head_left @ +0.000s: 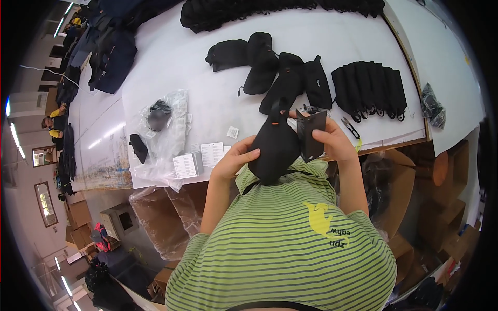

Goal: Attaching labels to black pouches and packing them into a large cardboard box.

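Against my striped shirt, my left hand (236, 158) cupped the side of a black fabric pouch (276, 145), fingers closed on it, while my right hand (332, 139) gripped a small black box (312, 132) pressed beside the pouch. Below the table edge stood open cardboard cartons (161, 223) lined with clear plastic. Farther off, on the white table (171, 57), lay folded black pouches (371, 90) in a row.

Black pouch (276, 147) up at chest height, upright, rounded bottom hanging low, narrow top with a small orange tab. Black box (311, 133) pressed against its right side, also upright.
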A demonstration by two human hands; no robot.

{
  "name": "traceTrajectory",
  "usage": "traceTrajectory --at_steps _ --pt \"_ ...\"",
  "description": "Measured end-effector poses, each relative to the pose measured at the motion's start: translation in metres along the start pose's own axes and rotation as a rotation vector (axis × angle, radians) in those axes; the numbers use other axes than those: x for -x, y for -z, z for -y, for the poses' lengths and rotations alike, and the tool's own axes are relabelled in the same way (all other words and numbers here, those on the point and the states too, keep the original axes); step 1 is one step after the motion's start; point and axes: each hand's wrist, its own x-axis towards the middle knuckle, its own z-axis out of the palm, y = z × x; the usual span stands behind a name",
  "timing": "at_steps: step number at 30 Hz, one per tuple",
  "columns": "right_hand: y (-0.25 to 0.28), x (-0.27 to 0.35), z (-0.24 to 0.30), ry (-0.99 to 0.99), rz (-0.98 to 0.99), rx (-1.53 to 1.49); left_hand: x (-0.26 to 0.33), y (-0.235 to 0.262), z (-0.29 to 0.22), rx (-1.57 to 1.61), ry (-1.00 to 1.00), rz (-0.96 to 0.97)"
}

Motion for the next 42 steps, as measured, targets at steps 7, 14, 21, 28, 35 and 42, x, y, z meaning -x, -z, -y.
traceTrajectory --at_steps 7,14,21,28,35,42 --pt "0.014 0.001 -0.023 0.007 -0.168 0.033 -0.002 0.020 -0.011 -0.276 -0.091 -0.131" --pt "0.043 0.013 -0.015 -0.022 -0.266 0.246 -0.041 0.044 0.047 -1.135 -0.268 -0.498" --pt "0.057 0.003 -0.025 0.198 -0.490 0.465 -0.056 0.046 0.093 -1.237 -0.264 -0.444" --pt "0.102 -0.042 -0.079 0.380 -0.833 0.035 -0.076 0.049 0.085 -1.213 -0.225 -0.412" --pt "0.077 -0.095 -0.073 0.033 -0.782 -0.725 -0.081 0.054 0.102 -1.332 -0.088 -0.394" --pt "0.125 -0.109 -0.104 0.065 -0.754 -0.564 -0.090 0.053 0.095 -1.337 0.015 -0.351"
